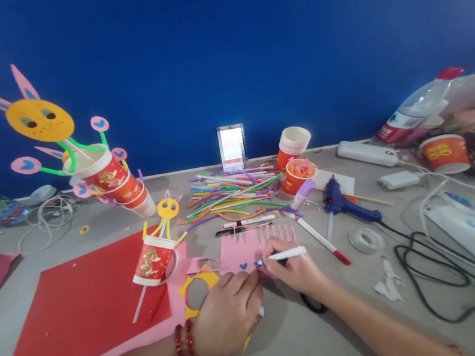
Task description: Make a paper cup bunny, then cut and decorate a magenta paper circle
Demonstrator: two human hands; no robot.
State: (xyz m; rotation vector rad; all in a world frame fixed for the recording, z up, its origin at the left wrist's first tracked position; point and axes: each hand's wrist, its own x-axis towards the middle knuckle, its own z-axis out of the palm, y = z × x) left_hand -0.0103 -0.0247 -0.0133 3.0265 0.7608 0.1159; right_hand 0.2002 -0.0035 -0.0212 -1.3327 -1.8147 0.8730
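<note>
My right hand (296,271) grips a white marker (290,253) with its blue tip against a pink sheet of paper (251,242). The sheet has a toothed, fringed far edge, and a small blue heart (244,266) is drawn on it, with another blue mark under the tip. At the sheet's near left edge rests my left hand (230,313), fingers curled together. A small white piece (261,312) shows below its fingers; the rest is hidden. Beneath this hand lies a yellow sheet with cut-out holes (213,279).
A small paper-cup rabbit figure (155,258) lies on red paper (96,287). Behind it stands a taller cup figure (102,170). Coloured sticks (231,194), stacked cups (294,147), a blue glue gun (346,203), tape (366,239) and a black cord (441,283) surround the sheet.
</note>
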